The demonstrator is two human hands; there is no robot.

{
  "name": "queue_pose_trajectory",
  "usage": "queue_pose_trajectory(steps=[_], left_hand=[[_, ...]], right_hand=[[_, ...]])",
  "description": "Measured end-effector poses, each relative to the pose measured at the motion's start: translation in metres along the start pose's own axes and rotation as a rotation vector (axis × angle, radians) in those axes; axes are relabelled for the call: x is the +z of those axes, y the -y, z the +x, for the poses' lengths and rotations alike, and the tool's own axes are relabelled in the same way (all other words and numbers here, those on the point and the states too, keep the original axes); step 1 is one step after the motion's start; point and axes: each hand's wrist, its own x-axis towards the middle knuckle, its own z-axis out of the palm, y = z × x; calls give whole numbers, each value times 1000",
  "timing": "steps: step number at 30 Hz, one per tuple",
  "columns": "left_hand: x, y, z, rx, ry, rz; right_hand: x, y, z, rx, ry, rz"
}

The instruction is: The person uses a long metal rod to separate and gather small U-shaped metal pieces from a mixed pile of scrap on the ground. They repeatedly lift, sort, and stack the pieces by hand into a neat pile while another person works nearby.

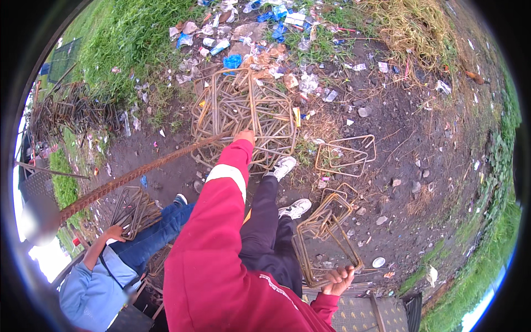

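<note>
Head view: right fingers [341, 271] pinch a frame [348, 242], left fingers [245, 135] unclear; litter [233, 61] lies beyond a slanting rod [138, 172].

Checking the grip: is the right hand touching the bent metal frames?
Touching; the head view shows the right hand curled over an edge of the bent metal frames.

"Where's the left hand [245, 137]?"
"At the heap of bent metal rods [243, 109]."
"And the right hand [338, 280]?"
"Curled at a corner of a rusty frame [347, 240], a white shoe [296, 208] nearby."
</note>
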Motion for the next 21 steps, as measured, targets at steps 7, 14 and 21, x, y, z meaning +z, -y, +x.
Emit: queue_pose_trajectory(steps=[7, 14, 21], left_hand=[[-111, 25, -99, 219, -419, -303], [-257, 22, -277, 357, -432, -55], [-374, 19, -467, 525, -735, 229]], right_hand=[[25, 5, 1, 29, 27, -108], [28, 33, -9, 20, 198, -110], [74, 32, -20, -118, 384, -280]])
